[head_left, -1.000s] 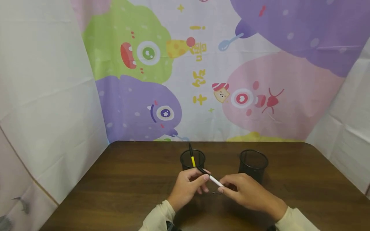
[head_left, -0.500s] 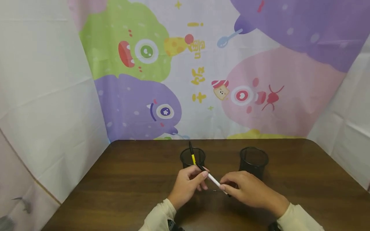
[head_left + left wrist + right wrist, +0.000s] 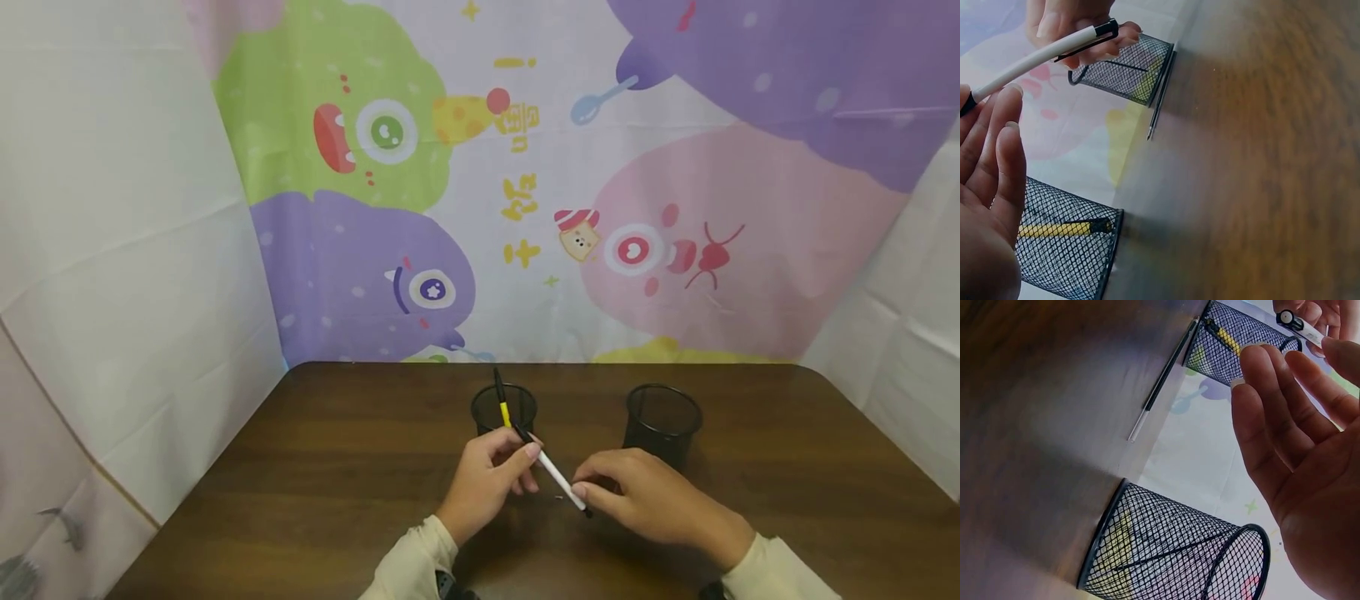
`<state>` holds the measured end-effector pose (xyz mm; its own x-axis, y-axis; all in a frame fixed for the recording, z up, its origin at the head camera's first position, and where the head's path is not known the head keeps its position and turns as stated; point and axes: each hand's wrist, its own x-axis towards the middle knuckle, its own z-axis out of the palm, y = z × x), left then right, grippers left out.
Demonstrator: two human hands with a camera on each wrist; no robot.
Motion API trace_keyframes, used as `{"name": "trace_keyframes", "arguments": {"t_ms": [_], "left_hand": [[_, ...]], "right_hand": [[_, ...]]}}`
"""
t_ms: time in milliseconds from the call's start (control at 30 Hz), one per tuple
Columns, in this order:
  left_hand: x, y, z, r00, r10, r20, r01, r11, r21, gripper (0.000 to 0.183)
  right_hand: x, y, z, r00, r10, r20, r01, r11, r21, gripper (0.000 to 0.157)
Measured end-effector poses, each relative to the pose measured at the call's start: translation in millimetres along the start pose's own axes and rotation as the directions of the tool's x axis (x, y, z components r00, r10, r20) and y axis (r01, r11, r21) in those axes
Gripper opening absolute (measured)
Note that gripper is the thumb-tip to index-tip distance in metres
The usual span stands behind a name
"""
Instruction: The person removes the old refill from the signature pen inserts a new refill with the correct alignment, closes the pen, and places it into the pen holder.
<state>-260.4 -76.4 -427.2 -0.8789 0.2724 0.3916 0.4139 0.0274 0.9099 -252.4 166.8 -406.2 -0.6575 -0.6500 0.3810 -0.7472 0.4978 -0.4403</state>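
My left hand point(image 3: 483, 479) pinches a white pen point(image 3: 557, 473) with black ends near its far end. The pen slants toward my right hand point(image 3: 645, 496), whose thumb and fingertips lie beside the clip end. In the left wrist view, the black clip and push button show clearly, and the right fingers are behind the barrel. Thumb and index are apart in the right wrist view; whether the thumb touches the pen is hard to tell. A thin dark pen refill point(image 3: 1161, 381) lies on the table beyond the hands, mostly hidden in the head view.
A black mesh pen cup point(image 3: 483, 408) stands behind my left hand, holding a yellow and black pen point(image 3: 501, 400). Another mesh cup point(image 3: 660, 425) stands behind my right hand. The brown wooden table point(image 3: 337, 467) ends at a cartoon-printed cloth point(image 3: 525, 317).
My right fingertips held the pen's near end; its black clip end now shows past them. The left hand keeps its hold, almost unmoved. The head view has shifted slightly.
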Motion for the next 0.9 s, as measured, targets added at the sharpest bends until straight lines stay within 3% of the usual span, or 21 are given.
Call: {"name": "trace_keyframes", "arguments": {"t_ms": [900], "left_hand": [[4.5, 0.7, -4.8, 1.0, 0.019, -0.02, -0.019, 1.0, 0.005, 0.019]], "right_hand": [[-0.4, -2.5, 0.8, 1.0, -0.008, 0.009, 0.008, 1.0, 0.006, 0.019]]}}
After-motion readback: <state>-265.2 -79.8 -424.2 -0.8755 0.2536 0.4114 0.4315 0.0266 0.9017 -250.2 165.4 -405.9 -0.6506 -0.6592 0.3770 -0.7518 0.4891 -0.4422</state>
